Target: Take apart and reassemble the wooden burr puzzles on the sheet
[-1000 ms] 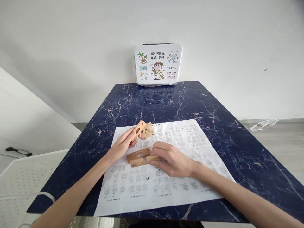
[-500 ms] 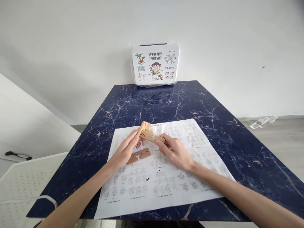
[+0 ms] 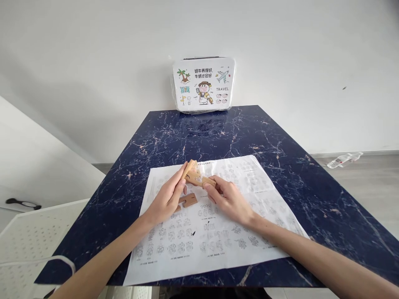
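Note:
My left hand (image 3: 164, 200) is closed around a light wooden puzzle piece (image 3: 189, 166) that tilts upward. Between the fingers of my right hand (image 3: 231, 200) is the right end of a second wooden puzzle piece (image 3: 197, 180), which bears a dark number. The two pieces meet at an angle above the paper; how they interlock is partly hidden by glare and my fingers. Below them, a darker notched wooden piece (image 3: 190, 200) lies on the printed sheet (image 3: 224, 259), its left end covered by my left hand.
The sheet, covered in small diagrams, lies on a dark blue marbled table (image 3: 205, 139). A white cartoon-printed case (image 3: 204, 85) leans against the wall at the back. At the left is a white perforated surface (image 3: 28, 236) with a cable (image 3: 40, 261). Clear plastic (image 3: 344, 160) lies on the floor.
The piece in my left hand has turned, so its number no longer shows clearly. My left hand has rolled over slightly and covers more of the notched piece. My right hand stays nearly still.

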`<control>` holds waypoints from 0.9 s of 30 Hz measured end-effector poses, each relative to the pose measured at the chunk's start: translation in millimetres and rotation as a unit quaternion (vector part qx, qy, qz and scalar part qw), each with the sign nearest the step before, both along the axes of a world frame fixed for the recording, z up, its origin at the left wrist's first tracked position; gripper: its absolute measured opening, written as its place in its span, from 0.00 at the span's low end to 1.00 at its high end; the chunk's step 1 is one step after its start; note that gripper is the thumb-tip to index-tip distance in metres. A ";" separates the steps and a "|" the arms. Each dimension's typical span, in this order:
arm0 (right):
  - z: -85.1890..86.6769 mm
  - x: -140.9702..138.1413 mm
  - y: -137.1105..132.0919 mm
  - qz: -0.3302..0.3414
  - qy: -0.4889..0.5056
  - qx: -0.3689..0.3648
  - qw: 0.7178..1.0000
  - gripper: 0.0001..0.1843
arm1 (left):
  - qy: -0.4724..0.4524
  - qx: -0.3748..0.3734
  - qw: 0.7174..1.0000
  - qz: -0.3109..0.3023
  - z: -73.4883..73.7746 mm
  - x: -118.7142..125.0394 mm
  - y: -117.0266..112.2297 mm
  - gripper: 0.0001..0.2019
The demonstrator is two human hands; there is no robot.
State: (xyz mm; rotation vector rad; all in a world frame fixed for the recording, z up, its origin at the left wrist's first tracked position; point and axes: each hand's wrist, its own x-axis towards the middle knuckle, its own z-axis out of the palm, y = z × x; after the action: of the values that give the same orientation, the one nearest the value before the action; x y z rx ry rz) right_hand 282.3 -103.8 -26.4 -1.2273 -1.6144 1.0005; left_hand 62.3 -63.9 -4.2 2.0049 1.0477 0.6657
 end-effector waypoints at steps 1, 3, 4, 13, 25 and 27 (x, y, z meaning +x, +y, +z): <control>-0.4 -1.3 -0.6 -0.002 0.000 0.002 1.000 0.18 | -0.001 0.003 1.000 -0.001 -1.0 1.1 -1.0 0.28; -1.0 -3.3 -1.5 -0.002 -0.001 0.004 1.000 0.18 | -0.005 0.006 1.000 -0.007 -2.8 2.8 -2.7 0.31; -1.2 -3.7 -1.7 -0.002 -0.001 0.005 1.000 0.18 | -0.005 0.005 1.000 -0.010 -3.6 3.1 -3.2 0.32; 0.7 -0.3 -0.9 0.023 -0.005 -0.002 1.000 0.17 | 0.011 0.025 0.999 -0.045 -4.3 -2.5 0.3 0.30; 0.2 -7.2 -5.8 -0.007 -0.019 0.002 1.000 0.18 | 0.001 0.079 0.996 -0.043 -18.8 -2.3 1.6 0.31; 0.1 -8.4 -6.0 -0.014 -0.021 0.006 1.000 0.17 | 0.001 0.083 0.996 -0.038 -19.4 -2.4 1.3 0.30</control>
State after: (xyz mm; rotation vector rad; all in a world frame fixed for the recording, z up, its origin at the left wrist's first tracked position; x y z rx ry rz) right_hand 273.9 -109.8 -26.3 -1.2676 -1.6275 0.9524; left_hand 59.8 -62.6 -23.5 2.1767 0.9394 0.7309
